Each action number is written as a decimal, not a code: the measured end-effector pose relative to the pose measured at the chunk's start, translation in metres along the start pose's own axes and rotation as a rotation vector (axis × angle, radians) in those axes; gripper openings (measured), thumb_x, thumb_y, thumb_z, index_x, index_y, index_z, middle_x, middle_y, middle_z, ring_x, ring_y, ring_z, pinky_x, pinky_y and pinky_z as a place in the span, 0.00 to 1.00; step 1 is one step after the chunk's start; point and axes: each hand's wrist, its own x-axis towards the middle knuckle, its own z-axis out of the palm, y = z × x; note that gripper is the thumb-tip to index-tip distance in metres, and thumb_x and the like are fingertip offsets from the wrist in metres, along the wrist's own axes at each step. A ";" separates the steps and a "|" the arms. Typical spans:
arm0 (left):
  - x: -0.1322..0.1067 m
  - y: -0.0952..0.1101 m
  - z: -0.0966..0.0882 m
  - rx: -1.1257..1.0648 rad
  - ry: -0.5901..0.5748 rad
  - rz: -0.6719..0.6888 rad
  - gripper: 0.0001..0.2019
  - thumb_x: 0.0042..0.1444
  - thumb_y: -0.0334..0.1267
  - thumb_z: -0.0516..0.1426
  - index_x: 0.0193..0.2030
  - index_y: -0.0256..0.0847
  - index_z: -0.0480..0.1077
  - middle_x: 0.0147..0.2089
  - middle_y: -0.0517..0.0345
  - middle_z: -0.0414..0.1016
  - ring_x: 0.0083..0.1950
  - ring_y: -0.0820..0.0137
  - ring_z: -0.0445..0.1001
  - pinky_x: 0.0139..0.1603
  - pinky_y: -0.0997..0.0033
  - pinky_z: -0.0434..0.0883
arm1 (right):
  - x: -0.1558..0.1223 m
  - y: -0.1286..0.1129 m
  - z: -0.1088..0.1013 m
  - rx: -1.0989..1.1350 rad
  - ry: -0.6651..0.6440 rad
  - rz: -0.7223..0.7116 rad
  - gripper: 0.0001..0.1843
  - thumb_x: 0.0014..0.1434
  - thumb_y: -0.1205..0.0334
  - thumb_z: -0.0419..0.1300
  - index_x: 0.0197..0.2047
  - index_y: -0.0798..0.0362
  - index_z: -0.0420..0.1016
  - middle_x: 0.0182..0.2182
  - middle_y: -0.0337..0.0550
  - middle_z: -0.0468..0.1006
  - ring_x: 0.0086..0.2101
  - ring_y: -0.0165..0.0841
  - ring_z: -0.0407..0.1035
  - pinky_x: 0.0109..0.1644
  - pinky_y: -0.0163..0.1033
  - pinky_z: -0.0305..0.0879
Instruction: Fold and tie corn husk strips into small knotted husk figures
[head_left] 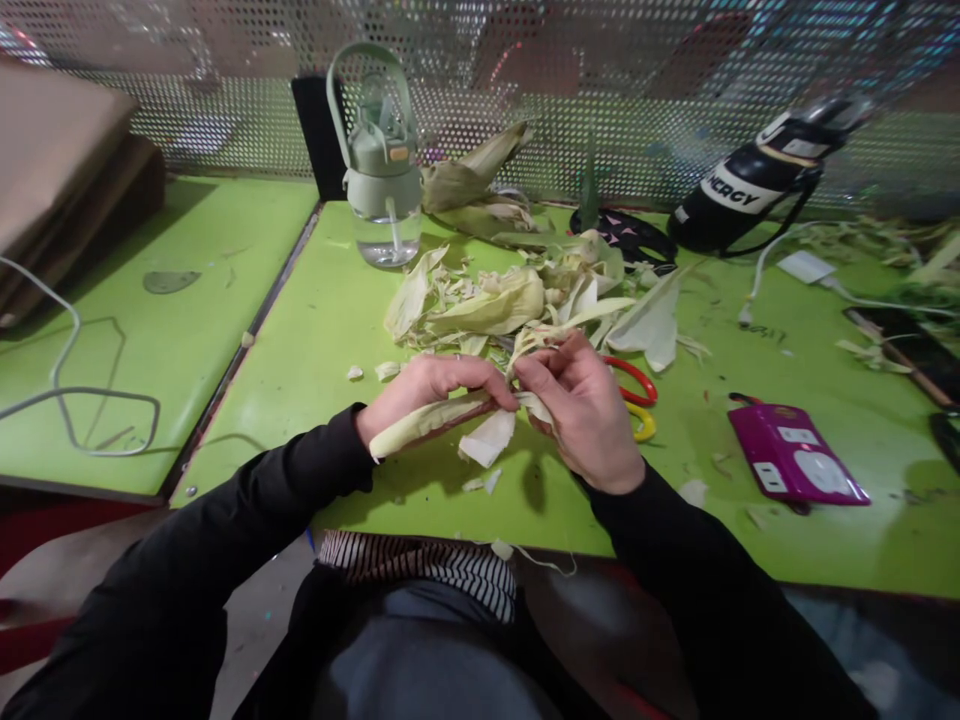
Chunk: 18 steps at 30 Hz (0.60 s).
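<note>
My left hand (442, 393) is closed on a pale corn husk (427, 420), whose long strip runs back past my wrist. Close beside it, my right hand (589, 405) pinches thin husk strands at the same spot; the exact grip is partly hidden by the fingers. A white husk piece (489, 438) hangs just below my fingertips. Behind both hands lies a loose heap of dried husks (495, 303). Scissors with a red loop (636, 378) and a yellow loop lie by my right hand, partly covered by it.
A water bottle (386, 190) stands at the back. A black bottle (739, 190) leans at the right rear, near a white cable. A purple power strip (796, 455) and phone (911, 352) lie right. Cardboard (60, 160) sits left, before a perforated metal screen (247, 110).
</note>
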 end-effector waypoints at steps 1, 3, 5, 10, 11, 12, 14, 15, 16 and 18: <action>0.000 0.000 0.000 -0.001 -0.001 -0.008 0.06 0.59 0.39 0.64 0.41 0.40 0.79 0.41 0.56 0.81 0.42 0.71 0.78 0.48 0.73 0.70 | 0.000 0.000 0.000 -0.009 0.014 -0.018 0.19 0.56 0.48 0.69 0.42 0.47 0.67 0.28 0.30 0.71 0.28 0.26 0.70 0.29 0.31 0.69; 0.001 0.001 0.001 -0.085 0.004 -0.063 0.08 0.58 0.41 0.64 0.40 0.39 0.79 0.39 0.55 0.81 0.40 0.71 0.77 0.46 0.72 0.71 | -0.001 0.000 0.001 -0.033 0.048 -0.066 0.22 0.54 0.49 0.71 0.45 0.46 0.67 0.30 0.31 0.72 0.30 0.26 0.71 0.30 0.31 0.70; 0.003 0.002 0.002 -0.227 0.000 -0.133 0.12 0.57 0.45 0.65 0.39 0.37 0.78 0.38 0.54 0.80 0.38 0.71 0.77 0.43 0.71 0.72 | -0.002 -0.002 0.001 -0.062 0.082 -0.112 0.22 0.53 0.51 0.72 0.44 0.45 0.67 0.30 0.30 0.71 0.29 0.26 0.70 0.29 0.30 0.70; 0.009 0.007 0.003 -0.384 0.071 -0.188 0.11 0.52 0.40 0.69 0.35 0.37 0.75 0.36 0.58 0.78 0.38 0.74 0.75 0.45 0.72 0.72 | -0.002 -0.004 0.002 -0.045 0.015 -0.093 0.15 0.57 0.51 0.69 0.41 0.47 0.71 0.31 0.33 0.75 0.29 0.26 0.71 0.29 0.31 0.71; 0.010 0.007 0.004 -0.406 0.085 -0.198 0.11 0.51 0.39 0.69 0.35 0.36 0.74 0.36 0.59 0.77 0.38 0.74 0.74 0.44 0.72 0.72 | -0.002 -0.004 0.001 -0.041 -0.008 -0.085 0.14 0.58 0.50 0.68 0.39 0.48 0.71 0.31 0.34 0.75 0.28 0.26 0.71 0.28 0.31 0.70; 0.010 0.007 0.004 -0.430 0.092 -0.214 0.12 0.51 0.39 0.70 0.36 0.36 0.74 0.36 0.59 0.77 0.37 0.75 0.74 0.42 0.72 0.72 | -0.001 -0.005 0.001 -0.043 -0.025 -0.077 0.14 0.59 0.50 0.67 0.38 0.48 0.71 0.30 0.33 0.74 0.27 0.25 0.70 0.27 0.31 0.69; 0.010 0.006 0.005 -0.474 0.109 -0.262 0.14 0.50 0.37 0.70 0.40 0.37 0.72 0.35 0.60 0.77 0.34 0.76 0.73 0.39 0.73 0.71 | -0.001 -0.005 0.000 -0.055 -0.035 -0.058 0.14 0.62 0.48 0.64 0.37 0.48 0.69 0.27 0.32 0.70 0.23 0.24 0.65 0.23 0.30 0.65; 0.010 0.005 0.006 -0.497 0.117 -0.282 0.16 0.50 0.36 0.70 0.42 0.37 0.71 0.34 0.61 0.76 0.33 0.77 0.72 0.37 0.74 0.71 | -0.001 -0.005 -0.001 -0.058 -0.035 -0.047 0.15 0.64 0.46 0.61 0.36 0.48 0.69 0.25 0.31 0.68 0.21 0.23 0.63 0.22 0.30 0.62; 0.009 0.005 0.006 -0.520 0.127 -0.296 0.16 0.51 0.35 0.69 0.44 0.37 0.71 0.33 0.62 0.76 0.32 0.77 0.73 0.37 0.74 0.71 | 0.000 -0.005 -0.002 -0.057 -0.031 -0.041 0.17 0.66 0.44 0.58 0.35 0.48 0.69 0.24 0.31 0.67 0.20 0.23 0.60 0.20 0.30 0.59; 0.009 0.005 0.006 -0.563 0.161 -0.312 0.17 0.52 0.34 0.69 0.46 0.38 0.70 0.33 0.62 0.77 0.33 0.77 0.75 0.38 0.75 0.72 | 0.000 -0.005 -0.004 -0.051 -0.039 -0.036 0.21 0.67 0.40 0.54 0.35 0.48 0.70 0.21 0.31 0.64 0.17 0.23 0.55 0.17 0.31 0.53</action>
